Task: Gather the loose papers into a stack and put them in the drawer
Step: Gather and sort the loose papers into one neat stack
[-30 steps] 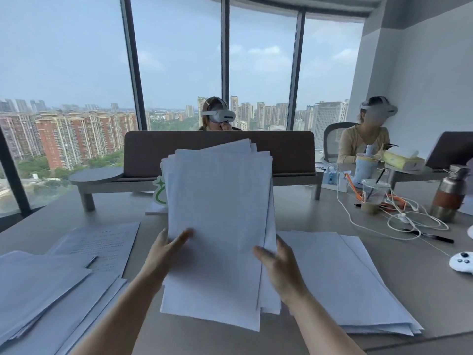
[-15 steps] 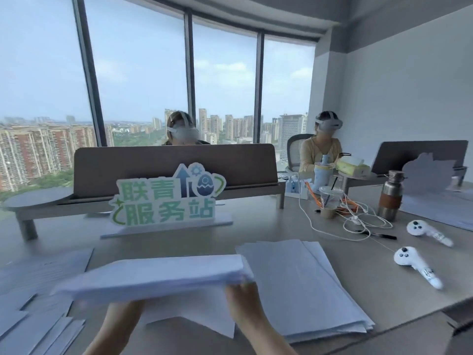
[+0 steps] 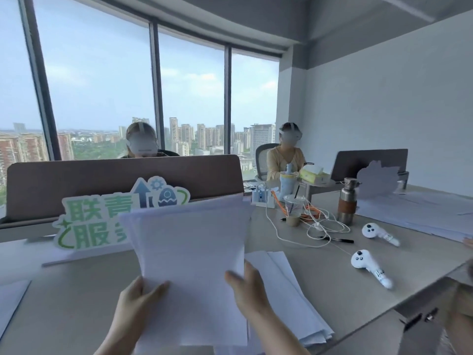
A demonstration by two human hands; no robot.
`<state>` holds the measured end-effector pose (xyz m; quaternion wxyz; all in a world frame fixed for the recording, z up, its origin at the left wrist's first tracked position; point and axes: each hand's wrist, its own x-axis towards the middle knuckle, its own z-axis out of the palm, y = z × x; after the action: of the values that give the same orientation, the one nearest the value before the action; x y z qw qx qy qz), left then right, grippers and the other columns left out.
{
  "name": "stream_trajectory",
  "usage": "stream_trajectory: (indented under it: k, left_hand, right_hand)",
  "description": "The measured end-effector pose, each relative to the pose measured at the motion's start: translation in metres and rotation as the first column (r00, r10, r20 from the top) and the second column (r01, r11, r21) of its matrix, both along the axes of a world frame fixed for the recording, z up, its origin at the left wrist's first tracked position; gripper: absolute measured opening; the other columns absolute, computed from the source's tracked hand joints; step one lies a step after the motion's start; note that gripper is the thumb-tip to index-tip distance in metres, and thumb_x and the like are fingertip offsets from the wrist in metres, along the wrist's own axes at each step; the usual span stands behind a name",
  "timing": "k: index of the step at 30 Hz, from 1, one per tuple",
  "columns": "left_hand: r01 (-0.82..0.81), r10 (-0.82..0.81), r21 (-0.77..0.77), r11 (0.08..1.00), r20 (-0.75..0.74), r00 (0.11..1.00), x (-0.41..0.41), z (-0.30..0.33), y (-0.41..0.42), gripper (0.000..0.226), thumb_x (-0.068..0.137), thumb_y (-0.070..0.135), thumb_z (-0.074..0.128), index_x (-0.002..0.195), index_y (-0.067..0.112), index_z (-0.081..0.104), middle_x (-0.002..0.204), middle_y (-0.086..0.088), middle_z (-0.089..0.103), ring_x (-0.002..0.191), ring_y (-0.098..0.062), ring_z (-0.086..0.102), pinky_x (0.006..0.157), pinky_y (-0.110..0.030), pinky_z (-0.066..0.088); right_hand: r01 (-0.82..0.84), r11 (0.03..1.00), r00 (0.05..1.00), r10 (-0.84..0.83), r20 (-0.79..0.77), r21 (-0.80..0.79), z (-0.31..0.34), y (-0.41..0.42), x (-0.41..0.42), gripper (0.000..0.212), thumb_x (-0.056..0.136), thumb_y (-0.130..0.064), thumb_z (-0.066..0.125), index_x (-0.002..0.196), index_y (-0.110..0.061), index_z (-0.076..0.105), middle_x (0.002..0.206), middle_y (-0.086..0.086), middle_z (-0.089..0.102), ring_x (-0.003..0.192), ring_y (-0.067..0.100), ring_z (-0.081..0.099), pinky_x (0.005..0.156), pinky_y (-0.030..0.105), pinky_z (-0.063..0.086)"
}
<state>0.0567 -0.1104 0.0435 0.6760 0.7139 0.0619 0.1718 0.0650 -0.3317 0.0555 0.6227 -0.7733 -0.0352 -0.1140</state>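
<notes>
The left hand (image 3: 139, 298) holds the lower left corner of the sheaf of papers (image 3: 189, 254); its thumb lies across the front and the other fingers are hidden behind the sheets. The right hand (image 3: 247, 290) takes the lower right edge in the same way, thumb forward, so both grips are closed on the paper. The sheaf stands almost upright above the worktop (image 3: 76, 298), tilted a little away from the person, and its edges are not squared: some sheets stick out on the left side and at the top.

I judge the sheaf to be light but limp and slippery; single sheets can slide out or bend over at the free top. Holding low at both sides is good for tapping the bottom edge on the worktop to align it. Both forearms rise from below, close together, wrists bent slightly back.

Another pile of papers (image 3: 289, 301) lies flat on the worktop just right of the hands. No drawer can be identified with certainty.
</notes>
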Motion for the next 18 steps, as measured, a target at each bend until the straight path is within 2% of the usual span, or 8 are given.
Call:
stream_trajectory:
  k: [1,2,4,7,10,13,16,18]
  left_hand:
    - [0.019,-0.017,0.070,0.997,-0.022,1.000,-0.003,0.005,-0.004,0.009,0.076,0.003,0.078,0.079,0.004,0.070,0.071,-0.013,0.073,0.064,-0.018,0.059,0.048,-0.018,0.049]
    - [0.057,-0.053,0.070,0.996,-0.064,0.997,0.004,0.002,-0.013,0.010,0.075,0.005,0.080,0.078,0.004,0.071,0.072,-0.014,0.073,0.067,-0.018,0.059,0.051,-0.022,0.049]
    - [0.061,-0.056,0.096,0.993,-0.057,0.997,0.012,0.000,-0.024,0.015,0.071,0.016,0.081,0.076,0.007,0.071,0.069,-0.008,0.074,0.068,-0.018,0.061,0.055,-0.025,0.050]
    - [0.087,-0.071,0.146,0.986,-0.112,0.991,0.017,-0.007,-0.044,0.027,0.057,0.031,0.069,0.073,0.009,0.069,0.067,-0.005,0.073,0.066,-0.021,0.066,0.061,-0.036,0.052]
    - [0.103,-0.082,0.157,0.982,-0.132,0.988,0.022,-0.015,-0.070,0.020,0.066,0.026,0.071,0.073,0.008,0.067,0.067,-0.004,0.072,0.065,-0.021,0.065,0.059,-0.036,0.051]
    - [0.151,-0.123,0.142,0.978,-0.185,0.975,0.025,-0.021,-0.091,0.018,0.068,0.026,0.065,0.074,0.009,0.065,0.068,-0.003,0.070,0.063,-0.019,0.063,0.060,-0.033,0.050]
    - [0.189,-0.149,0.156,0.970,-0.236,0.960,0.028,-0.026,-0.108,0.024,0.058,0.029,0.055,0.073,0.011,0.062,0.067,0.000,0.067,0.060,-0.015,0.060,0.053,-0.025,0.047]
    - [0.215,-0.164,0.165,0.963,-0.274,0.947,0.031,-0.029,-0.116,0.024,0.057,0.028,0.053,0.072,0.012,0.062,0.068,0.000,0.067,0.062,-0.016,0.062,0.055,-0.025,0.047]
  right_hand:
    - [0.010,1.000,1.000,-0.009,0.002,-0.003,0.000,-0.008,0.001,0.027,0.085,-0.008,0.055,0.095,-0.029,0.069,0.089,-0.008,0.075,0.074,0.007,0.062,0.065,0.016,0.048]
    - [0.015,1.000,1.000,-0.015,-0.012,-0.004,-0.002,-0.017,0.003,0.027,0.086,-0.008,0.055,0.094,-0.030,0.068,0.088,-0.009,0.074,0.073,0.006,0.062,0.063,0.014,0.047]
    - [0.042,0.998,0.997,-0.044,-0.057,-0.045,-0.007,-0.031,0.008,0.021,0.085,-0.009,0.056,0.091,-0.025,0.068,0.084,-0.003,0.073,0.066,0.010,0.058,0.059,0.019,0.044]
    - [0.071,0.992,0.989,-0.083,-0.125,-0.101,-0.014,-0.051,0.014,0.015,0.079,-0.013,0.055,0.087,-0.016,0.067,0.072,-0.002,0.065,0.060,0.014,0.051,0.056,0.026,0.038]
    - [0.120,0.980,0.975,-0.146,-0.168,-0.157,-0.014,-0.073,0.018,0.009,0.079,-0.012,0.058,0.080,-0.016,0.066,0.063,-0.006,0.059,0.056,0.015,0.048,0.051,0.024,0.035]
    - [0.155,0.968,0.957,-0.196,-0.212,-0.199,-0.022,-0.097,0.026,0.004,0.075,-0.015,0.063,0.074,-0.018,0.066,0.062,-0.005,0.063,0.056,0.017,0.052,0.056,0.027,0.039]
    - [0.111,0.963,0.949,-0.176,-0.262,-0.246,-0.034,-0.118,0.035,0.013,0.071,-0.022,0.064,0.082,-0.019,0.069,0.078,0.001,0.074,0.066,0.024,0.064,0.062,0.035,0.050]
    - [0.098,0.953,0.944,-0.180,-0.278,-0.287,-0.037,-0.127,0.036,0.011,0.077,-0.017,0.064,0.087,-0.018,0.068,0.084,0.003,0.075,0.075,0.027,0.069,0.066,0.032,0.050]
